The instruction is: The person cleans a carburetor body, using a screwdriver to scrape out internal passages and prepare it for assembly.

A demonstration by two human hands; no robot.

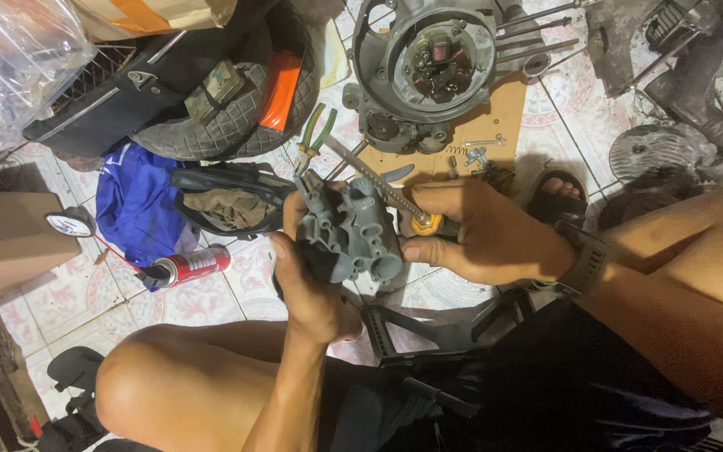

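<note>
Carburettor body (346, 230): cast metal, matt grey, slightly rough. Screwdriver (395, 199): bright steel shaft, glossy yellow plastic handle. Spray can (190, 266): glossy red metal. Engine casing (428, 67): dull, grimy metal. Tyre (236, 117): matt rubber. Floor (85, 293): smooth patterned tile.

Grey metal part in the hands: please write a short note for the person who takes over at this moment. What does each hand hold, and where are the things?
Left hand: grips the grey metal part from below, held up over the lap.
Right hand: holds a screwdriver by its yellow handle, shaft lying across the top of the part.
Nearby on the tiled floor: engine case on cardboard, small loose screws beside it, green-handled pliers, red spray can, tyre.
Done: the part is off and in hand.
Left: whether any screw is already out cannot be seen.
</note>
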